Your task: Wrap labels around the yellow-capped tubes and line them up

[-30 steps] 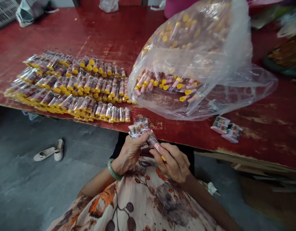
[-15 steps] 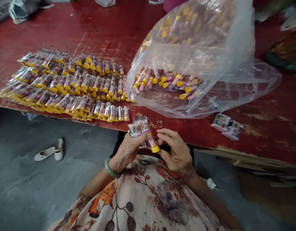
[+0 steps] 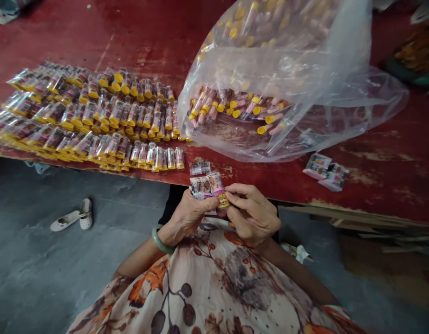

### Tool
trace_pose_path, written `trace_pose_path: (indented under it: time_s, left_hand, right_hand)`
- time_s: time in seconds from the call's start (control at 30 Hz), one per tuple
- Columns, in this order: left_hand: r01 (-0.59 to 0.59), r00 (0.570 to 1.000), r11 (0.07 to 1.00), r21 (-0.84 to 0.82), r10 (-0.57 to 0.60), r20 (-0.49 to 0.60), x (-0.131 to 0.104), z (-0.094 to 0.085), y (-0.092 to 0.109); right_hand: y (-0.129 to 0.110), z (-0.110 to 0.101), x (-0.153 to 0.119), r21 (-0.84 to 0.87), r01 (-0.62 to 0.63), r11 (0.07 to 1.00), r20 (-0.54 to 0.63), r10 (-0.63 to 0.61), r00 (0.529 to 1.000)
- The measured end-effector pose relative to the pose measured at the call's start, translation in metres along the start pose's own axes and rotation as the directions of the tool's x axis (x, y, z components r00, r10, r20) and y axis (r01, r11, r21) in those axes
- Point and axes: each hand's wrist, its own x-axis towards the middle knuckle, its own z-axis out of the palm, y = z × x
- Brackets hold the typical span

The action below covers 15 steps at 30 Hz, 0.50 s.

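My left hand [image 3: 191, 211], with a green bangle at its wrist, is closed on a small stack of printed labels [image 3: 200, 186]. Its thumb presses on them near the table's front edge. One printed label [image 3: 217, 185] stands at the right of the stack, and the fingertips of my right hand [image 3: 251, 211] pinch its lower right edge. Whether a tube is behind that label I cannot tell. A loose label [image 3: 199, 168] lies on the table just beyond the stack.
Rows of labelled tubes with yellow caps [image 3: 96, 113] cover the left of the red table [image 3: 148, 28]. A clear plastic bag [image 3: 291, 79] holds pink tubes. Two label stacks [image 3: 317, 165] lie at the right. White shoes [image 3: 85, 213] stand on the floor.
The yellow-capped tube between my hands no longer shows; a flat label is seen there instead. My right fingers have closed in on it. The view has shifted slightly.
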Motion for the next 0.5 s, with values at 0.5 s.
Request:
trace_pose_path:
  time_s: [0.5]
  left_hand:
    - [0.026,1.0,0.999,-0.034,-0.026,0.001,0.0003,0.0013,0.0009]
  right_hand:
    - [0.0028,0.0039,0.0012,0.016,0.055,0.998,-0.021,-0.054,0.998]
